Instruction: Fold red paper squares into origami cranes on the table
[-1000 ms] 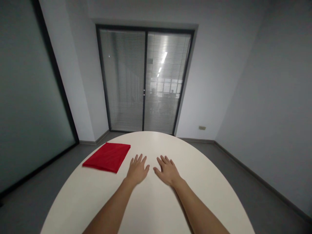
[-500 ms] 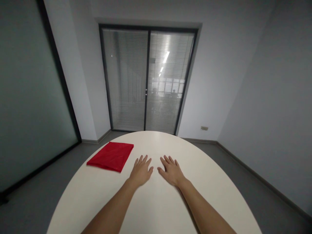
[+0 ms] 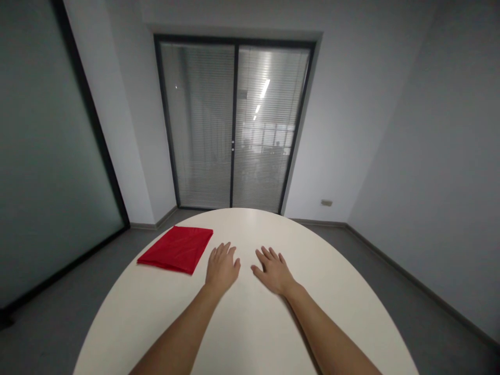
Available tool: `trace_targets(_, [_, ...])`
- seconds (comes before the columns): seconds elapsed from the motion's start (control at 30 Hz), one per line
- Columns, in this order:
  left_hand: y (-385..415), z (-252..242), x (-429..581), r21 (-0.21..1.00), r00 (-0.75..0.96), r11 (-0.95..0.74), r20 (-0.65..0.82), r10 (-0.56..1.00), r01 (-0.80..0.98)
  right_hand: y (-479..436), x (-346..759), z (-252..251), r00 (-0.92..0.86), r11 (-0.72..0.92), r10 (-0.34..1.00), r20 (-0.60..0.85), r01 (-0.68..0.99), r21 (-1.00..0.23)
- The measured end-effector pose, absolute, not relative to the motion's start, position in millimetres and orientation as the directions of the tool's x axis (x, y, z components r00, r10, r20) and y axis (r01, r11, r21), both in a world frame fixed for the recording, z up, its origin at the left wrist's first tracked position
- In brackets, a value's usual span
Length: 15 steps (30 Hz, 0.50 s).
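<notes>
My left hand (image 3: pixel 221 266) lies palm down on the white round table (image 3: pixel 250 323), fingers stretched out and holding nothing. My right hand (image 3: pixel 273 271) rests flat beside it, fingers spread, also holding nothing. A folded red cloth (image 3: pixel 176 249) lies on the table just left of my left hand, a short gap away from the fingertips.
Beyond the table's far edge stands a glass double door with blinds (image 3: pixel 233 122). A frosted glass wall (image 3: pixel 47 156) runs along the left, a plain grey wall on the right. Grey floor (image 3: pixel 390 271) surrounds the table.
My left hand has shifted slightly toward the red cloth and its fingers have drawn closer together. The view has moved a little; the cloth lies where it was.
</notes>
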<state>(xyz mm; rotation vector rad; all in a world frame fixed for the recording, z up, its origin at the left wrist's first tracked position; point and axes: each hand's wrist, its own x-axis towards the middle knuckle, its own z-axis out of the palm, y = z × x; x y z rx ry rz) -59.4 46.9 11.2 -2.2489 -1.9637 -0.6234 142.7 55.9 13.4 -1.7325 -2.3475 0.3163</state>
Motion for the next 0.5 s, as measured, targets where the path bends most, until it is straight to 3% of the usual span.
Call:
trace_targets(0.1, [49.9, 23.6, -72.8, 0.177, -0.055, -0.04, 0.502, 0.863, 0.983, 56.0, 143.8, 12.6, -0.294, 0.293, 0.955, 0.043, 0.909, -0.296])
trace_targets(0.2, [55.6, 25.9, -94.2, 0.139, -0.195, 0.142, 0.539, 0.819, 0.98, 55.5, 144.9, 13.0, -0.302, 0.301, 0.952, 0.045, 0.905, -0.3])
trace_targets(0.33, [60.3, 15.2, -116.1, 0.161, -0.367, 0.33, 0.451, 0.813, 0.93, 55.0, 146.5, 13.2, -0.298, 0.297, 0.954, 0.044, 0.905, -0.304])
trace_targets(0.5, [59.0, 12.9, -121.6, 0.222, -0.363, 0.302, 0.339, 0.868, 0.927, 55.5, 147.9, 11.3, -0.296, 0.295, 0.954, 0.045, 0.901, -0.317])
